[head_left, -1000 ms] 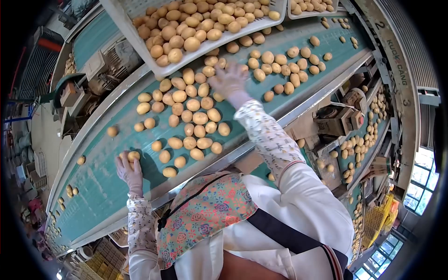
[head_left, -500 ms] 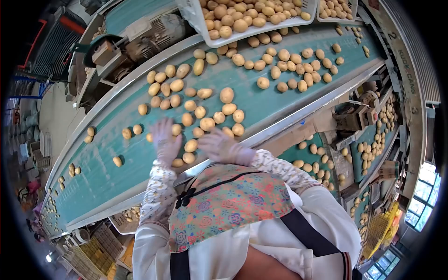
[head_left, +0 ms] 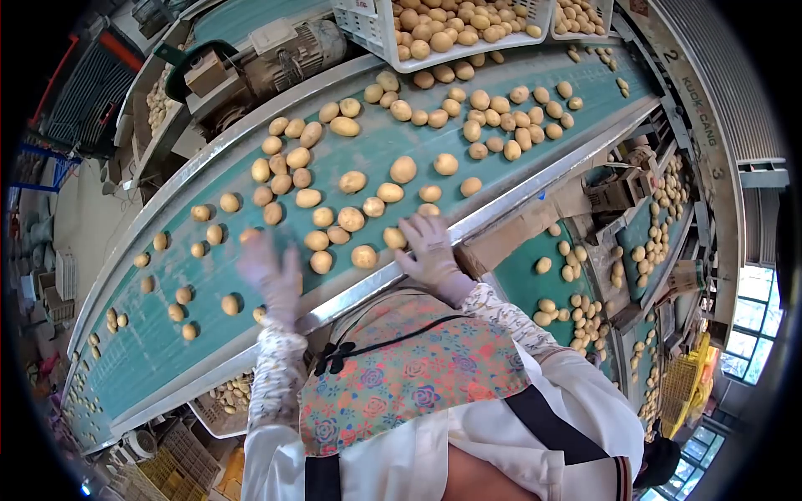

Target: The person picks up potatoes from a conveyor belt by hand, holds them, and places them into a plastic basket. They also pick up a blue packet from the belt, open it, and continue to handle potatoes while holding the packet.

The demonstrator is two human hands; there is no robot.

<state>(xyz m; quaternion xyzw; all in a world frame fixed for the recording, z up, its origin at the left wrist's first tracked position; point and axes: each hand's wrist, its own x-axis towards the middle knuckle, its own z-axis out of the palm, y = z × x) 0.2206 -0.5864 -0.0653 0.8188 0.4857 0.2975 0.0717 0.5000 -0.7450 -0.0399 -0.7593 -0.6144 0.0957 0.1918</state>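
On a broad green conveyor belt [head_left: 138, 371], potatoes [head_left: 352, 220] lie loose and unevenly spaced, gathered more densely toward the upper right and thinly scattered toward the lower left. The right hand [head_left: 430, 246], in a thin pale glove, rests at the near side of the belt, beside its metal rail [head_left: 518, 196]. Its fingers and thumb are apart, and 1 potato [head_left: 394, 239] sits next to them; contact with it cannot be told for certain. The left hand [head_left: 269, 271], similarly gloved and blurred, is over the near part of the belt, its thumb apart from its fingers. At its fingertips is 1 partly hidden potato [head_left: 249, 235]; whether they touch it cannot be told.

Patterned sleeves [head_left: 280, 376] cover the forearms, and a floral apron [head_left: 418, 367] spans the person's front below the rail. At the far side of the belt stand 2 pale crates, the larger crate [head_left: 365, 33] and the smaller crate [head_left: 582, 36], each holding heaped potatoes. A motor [head_left: 301, 58] is mounted left of the larger crate. Right of the person, a lower green belt [head_left: 514, 280] carries further potatoes. Along the right side runs a pale beam [head_left: 700, 117] marked 2 and 3. Yellow crates [head_left: 689, 388] stand at the lower right, near windows [head_left: 752, 309].
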